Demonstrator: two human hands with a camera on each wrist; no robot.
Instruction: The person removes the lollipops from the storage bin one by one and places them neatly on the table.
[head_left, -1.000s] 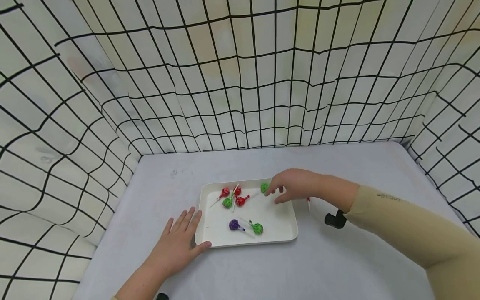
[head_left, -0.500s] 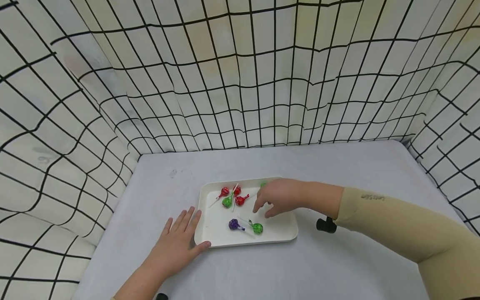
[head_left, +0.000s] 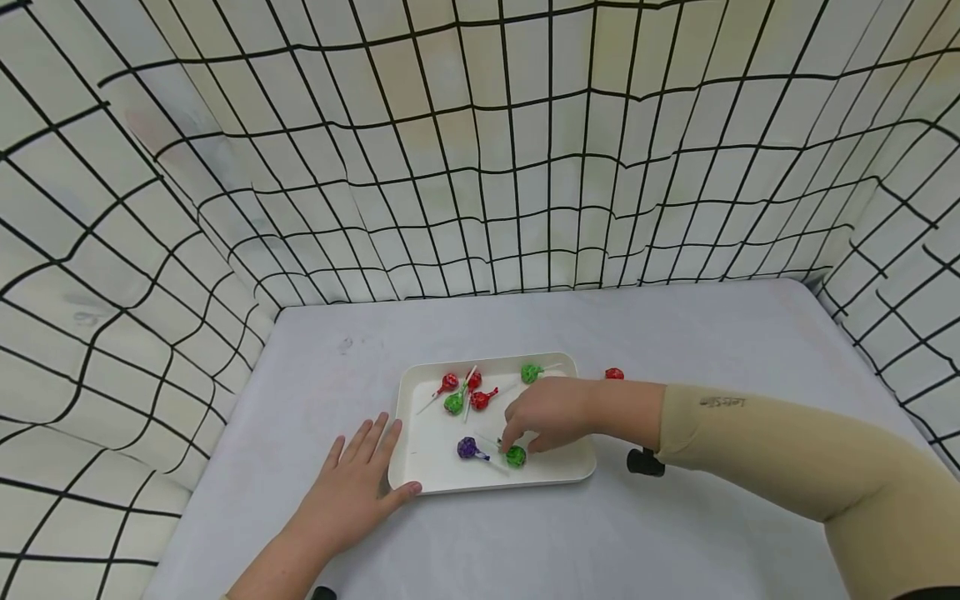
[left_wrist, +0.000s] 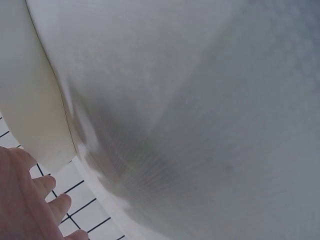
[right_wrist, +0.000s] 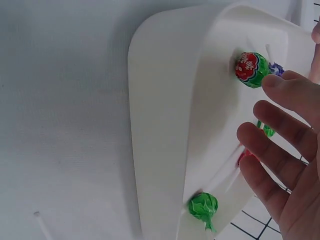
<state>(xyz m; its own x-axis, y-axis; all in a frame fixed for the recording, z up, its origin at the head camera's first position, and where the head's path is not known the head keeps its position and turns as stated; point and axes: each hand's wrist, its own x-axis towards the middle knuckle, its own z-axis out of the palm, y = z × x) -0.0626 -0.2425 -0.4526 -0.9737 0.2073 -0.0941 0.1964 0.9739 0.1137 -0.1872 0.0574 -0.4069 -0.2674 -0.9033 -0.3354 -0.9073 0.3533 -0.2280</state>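
Observation:
A white tray point(head_left: 435, 482) lies on the table. My left hand point(head_left: 354, 487) spreads beside its left end, fingers straight, thumb touching the rim near the front left corner. My right hand point(head_left: 551, 414) reaches over the tray, fingers bent downward around a green lollipop point(head_left: 515, 457). In the right wrist view the thumb is at that lollipop point(right_wrist: 251, 70), the other fingers apart from it; no grip shows. A purple lollipop point(head_left: 468, 448) lies just left of it. The left wrist view shows the left hand's fingers point(left_wrist: 59, 202) by the tray's wall.
Red lollipops point(head_left: 447, 382) and a green one point(head_left: 454, 404) cluster at the tray's back left. Another green lollipop point(head_left: 532, 372) lies at the back right. Outside the tray, a red lollipop point(head_left: 614, 373) sits beyond my right forearm. Grid-lined walls point(head_left: 525, 192) enclose the table.
My right hand has moved from the back right of the tray toward the front, down to the green lollipop beside the purple one. My left hand has stayed in place.

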